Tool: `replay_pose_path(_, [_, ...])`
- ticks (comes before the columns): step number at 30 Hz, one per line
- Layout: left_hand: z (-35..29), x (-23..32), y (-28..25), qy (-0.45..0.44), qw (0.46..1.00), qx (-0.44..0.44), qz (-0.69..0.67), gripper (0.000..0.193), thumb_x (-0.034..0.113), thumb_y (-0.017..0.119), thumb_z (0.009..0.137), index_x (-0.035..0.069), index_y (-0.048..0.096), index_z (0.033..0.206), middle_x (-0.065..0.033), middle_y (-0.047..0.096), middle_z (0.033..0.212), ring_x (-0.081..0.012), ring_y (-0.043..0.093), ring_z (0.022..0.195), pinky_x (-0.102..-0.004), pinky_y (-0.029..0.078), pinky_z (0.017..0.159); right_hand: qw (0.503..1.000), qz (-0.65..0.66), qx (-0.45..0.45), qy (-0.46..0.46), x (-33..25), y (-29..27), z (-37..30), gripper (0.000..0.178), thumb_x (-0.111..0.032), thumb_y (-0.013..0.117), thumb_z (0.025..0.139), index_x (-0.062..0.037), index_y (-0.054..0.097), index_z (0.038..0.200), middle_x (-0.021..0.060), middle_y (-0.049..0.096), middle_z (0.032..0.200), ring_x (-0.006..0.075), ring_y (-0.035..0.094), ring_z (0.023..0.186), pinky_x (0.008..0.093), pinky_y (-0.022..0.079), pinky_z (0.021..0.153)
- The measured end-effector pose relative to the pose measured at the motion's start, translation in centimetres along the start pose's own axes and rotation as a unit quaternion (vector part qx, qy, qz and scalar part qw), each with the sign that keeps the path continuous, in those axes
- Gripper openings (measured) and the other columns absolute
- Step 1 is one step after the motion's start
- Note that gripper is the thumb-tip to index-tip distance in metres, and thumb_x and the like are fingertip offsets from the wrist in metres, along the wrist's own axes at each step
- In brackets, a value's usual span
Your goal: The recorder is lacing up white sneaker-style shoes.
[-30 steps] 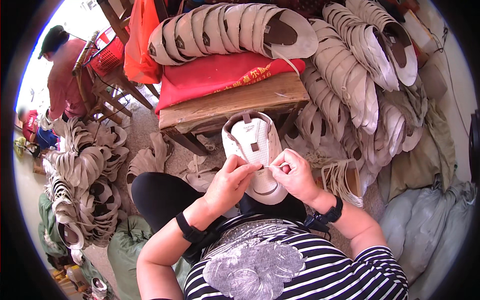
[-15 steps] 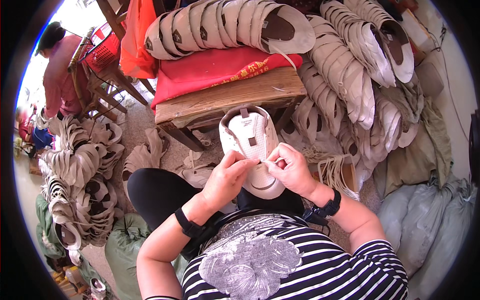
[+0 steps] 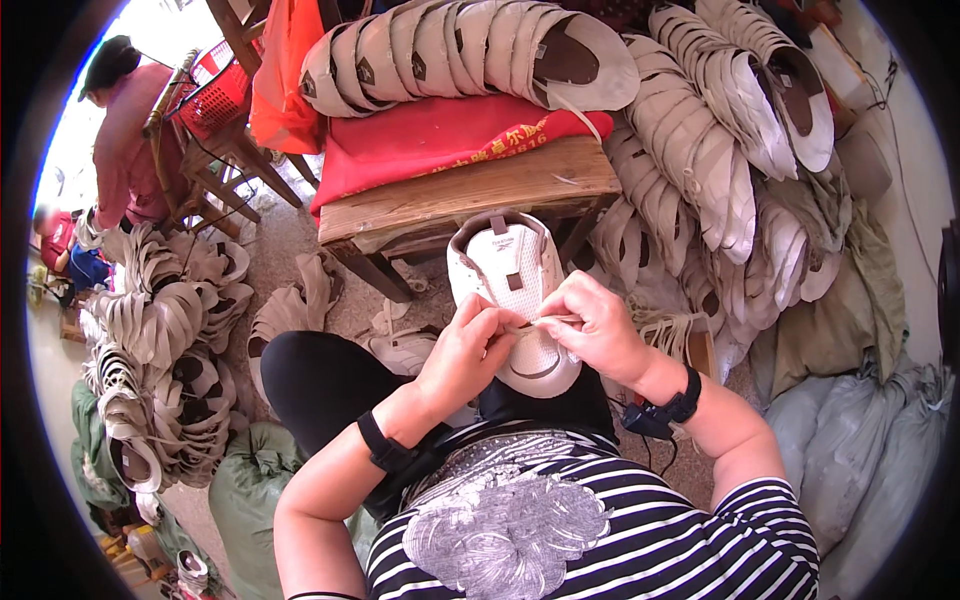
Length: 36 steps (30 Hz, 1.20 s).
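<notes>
A cream mesh shoe upper (image 3: pixel 507 262), brown-lined at the collar, with a dark square on its tongue and a dark curve near the toe, is held toe-inward over the lap (image 3: pixel 497 409). By left hand (image 3: pixel 466 345) and right hand (image 3: pixel 600 327), fingertips are pinched together at mid-front, on something too small to tell.

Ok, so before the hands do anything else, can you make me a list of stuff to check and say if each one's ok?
1. Left hand at the shoe: ok, fingertips over its front part.
2. Right hand there too: ok, fingertips close to the left's.
3. Toe pointing to the person: ok.
4. Something pinched between the fingertips: cannot tell, too small and partly hidden.
5. Shoe clear of the table: cannot tell, its heel end overlaps the table's edge in this view.
6. Stack on the red cloth: ok, lying on its side.
</notes>
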<state>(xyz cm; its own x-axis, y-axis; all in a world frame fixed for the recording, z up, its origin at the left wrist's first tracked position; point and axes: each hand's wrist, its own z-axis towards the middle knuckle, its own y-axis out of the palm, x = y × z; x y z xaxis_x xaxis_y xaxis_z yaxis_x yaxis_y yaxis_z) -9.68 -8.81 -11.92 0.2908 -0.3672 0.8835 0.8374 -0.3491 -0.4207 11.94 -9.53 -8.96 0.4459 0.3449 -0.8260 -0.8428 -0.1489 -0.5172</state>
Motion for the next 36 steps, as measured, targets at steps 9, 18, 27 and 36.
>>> replay_pose_path(9, [-0.2,0.2,0.3,-0.025,1.0,0.015,-0.004,0.02,0.002,0.069,0.085,0.002,0.065,0.105,-0.0099,0.054,0.096,-0.0225,0.061,0.08,-0.0319,0.053,0.073,0.999,0.018,-0.012,0.042,0.3,1.1,-0.1,0.01,-0.011,0.071,0.086,-0.0029,0.065,0.089,0.0108,0.059,0.083,0.0254,0.061,0.071,0.0343,0.048,0.064])
replay_pose_path(18, [0.7,0.7,-0.9,0.124,0.948,0.031,0.291,0.015,0.011,0.069,0.079,0.009,0.065,0.093,-0.0093,0.053,0.09,-0.0296,0.057,0.08,-0.0408,0.048,0.068,0.996,0.023,-0.079,0.025,0.8,0.3,0.4,0.012,-0.014,0.066,0.091,-0.0016,0.065,0.093,0.0081,0.058,0.083,0.0191,0.059,0.07,0.0316,0.047,0.064])
replay_pose_path(27, [-9.2,-4.0,-22.1,-0.076,0.791,0.356,0.491,0.012,0.002,0.056,0.091,0.002,0.056,0.103,-0.0123,0.054,0.104,-0.0292,0.055,0.102,-0.0405,0.047,0.091,0.964,0.07,-0.131,0.219,2.7,-4.5,-1.8,0.016,-0.018,0.065,0.093,-0.0023,0.061,0.09,0.0047,0.059,0.079,0.0097,0.055,0.069,0.027,0.046,0.065])
replay_pose_path(36, [-46.6,-14.1,-45.9,-0.09,0.852,0.497,-0.139,0.01,0.008,0.047,0.1,0.001,0.054,0.099,0.0013,0.052,0.083,-0.0054,0.038,0.057,-0.0201,0.028,0.046,0.957,-0.236,-0.128,0.109,11.9,-7.2,-6.0,0.017,-0.02,0.064,0.083,-0.0044,0.07,0.085,0.0139,0.061,0.081,0.0338,0.059,0.079,0.0426,0.049,0.075])
